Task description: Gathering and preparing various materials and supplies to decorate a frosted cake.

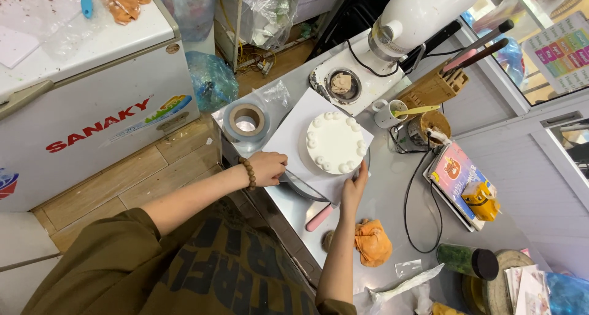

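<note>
A small round white cake (335,142) with piped dots around its rim sits on a white square cake board (288,134), which rests on a grey turntable (302,191) on the steel counter. My left hand (267,167), with a bead bracelet at the wrist, grips the board's near-left edge. At the board's near-right edge my right hand (354,189) holds on, fingers pointing up beside the cake. A pink-handled spatula (319,217) pokes out from under the board between my two hands.
A white stand mixer (423,14), knife block (432,88), mug (385,113) and black cable (410,204) stand behind the cake. A tape roll (246,120) lies left of the board. An orange cloth (372,241), books (455,171) and a green jar (469,261) lie right. A chest freezer (92,100) stands left.
</note>
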